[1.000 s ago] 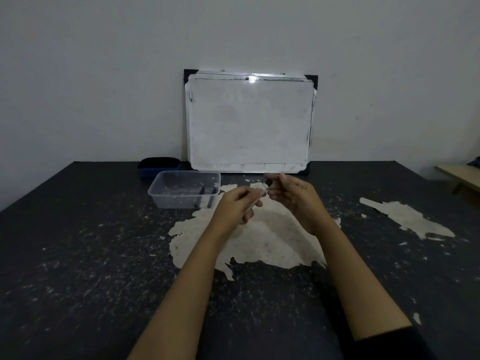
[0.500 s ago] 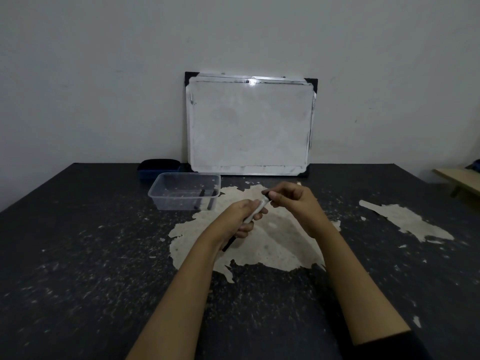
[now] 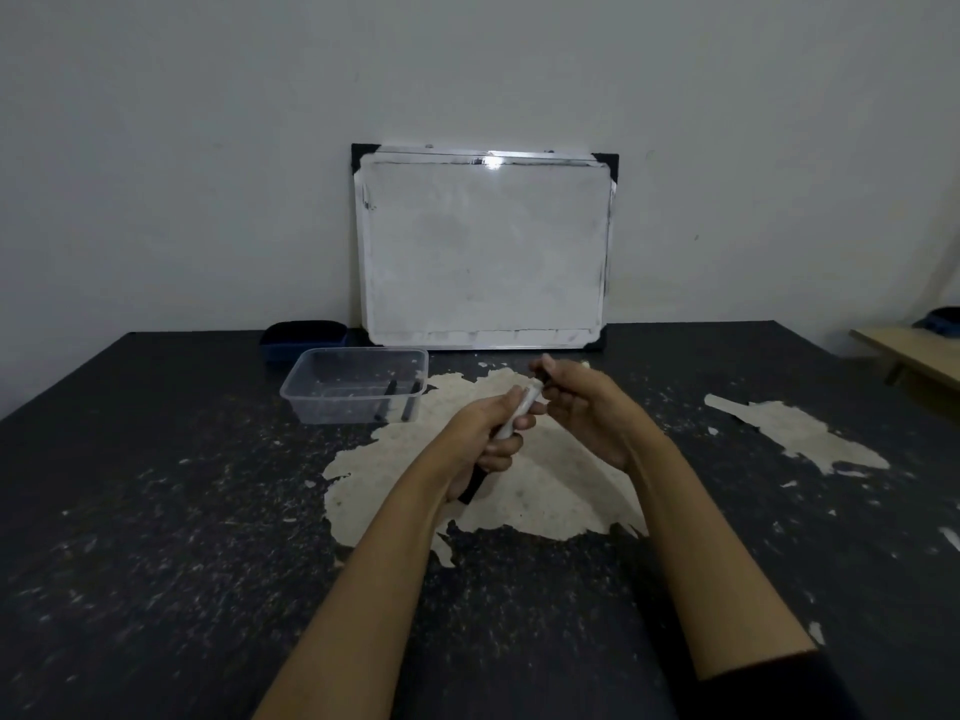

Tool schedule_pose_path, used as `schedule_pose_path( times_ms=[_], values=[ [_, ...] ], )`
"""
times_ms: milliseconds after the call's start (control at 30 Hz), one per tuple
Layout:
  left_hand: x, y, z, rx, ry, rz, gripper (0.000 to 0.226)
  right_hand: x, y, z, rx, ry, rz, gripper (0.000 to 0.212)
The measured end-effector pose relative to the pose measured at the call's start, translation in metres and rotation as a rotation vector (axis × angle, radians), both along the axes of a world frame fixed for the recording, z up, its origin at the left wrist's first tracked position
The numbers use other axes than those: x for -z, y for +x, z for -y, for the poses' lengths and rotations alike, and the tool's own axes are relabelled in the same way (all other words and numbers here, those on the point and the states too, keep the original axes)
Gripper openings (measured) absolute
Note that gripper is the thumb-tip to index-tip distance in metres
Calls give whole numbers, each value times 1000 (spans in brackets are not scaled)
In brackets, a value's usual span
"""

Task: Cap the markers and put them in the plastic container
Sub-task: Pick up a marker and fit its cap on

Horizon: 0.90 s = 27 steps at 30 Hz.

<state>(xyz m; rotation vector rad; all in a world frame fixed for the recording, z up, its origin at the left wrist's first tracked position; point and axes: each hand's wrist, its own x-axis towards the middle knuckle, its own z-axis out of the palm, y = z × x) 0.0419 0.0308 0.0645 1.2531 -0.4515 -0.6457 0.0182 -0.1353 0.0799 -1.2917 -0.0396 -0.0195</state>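
Observation:
My left hand (image 3: 485, 439) grips a white marker (image 3: 519, 414) with a dark rear end, tilted up to the right over the pale worn patch of the table. My right hand (image 3: 587, 407) pinches a dark cap (image 3: 541, 377) at the marker's tip; whether the cap is fully seated is hidden by my fingers. The clear plastic container (image 3: 311, 402) stands to the left of my hands, with two dark markers (image 3: 397, 400) leaning inside its right end.
A whiteboard (image 3: 485, 252) leans on the wall behind my hands. A dark blue tray (image 3: 304, 337) sits behind the container. The black table (image 3: 156, 537) has peeled patches at centre and right (image 3: 795, 433). A wooden bench (image 3: 914, 356) shows at far right.
My hands have come together: the right hand brought the cap onto the marker's tip, and the left hand tilted the marker so its dark rear end shows below the fist.

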Motion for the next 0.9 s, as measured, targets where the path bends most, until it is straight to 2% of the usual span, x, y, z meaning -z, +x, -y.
schedule_pose_path(
  times_ms=[100,167,367,433,500,567,633,700,800,900],
  values=[
    [2,1,0,-3,21,1,35,2,1,-1,-74,182,-130,16],
    [6,1,-2,-16,47,-2,35,4,0,-4,-71,204,-190,14],
    [12,-4,22,-137,-2,-36,42,8,6,8,137,-74,-70,20],
    [13,-8,28,-100,-49,-118,44,12,6,21,270,-105,-42,24],
    [16,-8,32,-43,-68,-127,35,15,5,32,372,-132,-26,29],
    [17,-5,38,-51,44,-30,28,17,5,37,407,-111,-10,30],
    [18,6,49,-153,181,53,26,19,6,42,455,-80,6,31],
    [19,22,64,-264,220,32,25,25,8,50,601,-188,0,31],
    [19,47,85,-414,331,79,21,41,10,65,809,-519,-5,27],
    [21,69,107,-490,442,153,30,50,10,70,813,-601,-20,22]
  ],
)
